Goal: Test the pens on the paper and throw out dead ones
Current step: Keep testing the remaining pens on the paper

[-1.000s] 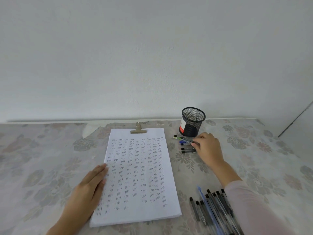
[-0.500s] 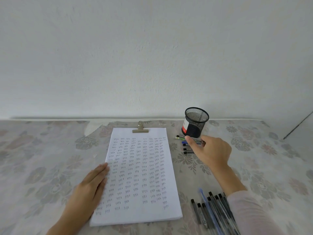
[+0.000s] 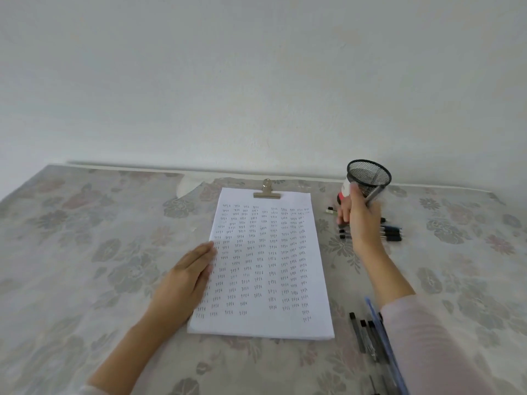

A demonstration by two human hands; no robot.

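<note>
We are pinching a likely light, stiff pen (image 3: 374, 194) by its barrel, right hand (image 3: 360, 220) beside the paper (image 3: 265, 323); left hand (image 3: 185, 277), fingers together, pressing it

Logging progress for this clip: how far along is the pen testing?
Done: the paper is nearly filled with rows of test marks. In hand: the right hand grips a pen beside the mesh cup; the left hand rests flat on the sheet's edge. Left: pens by the cup and another bunch at lower right; which are tested can't be told.
</note>
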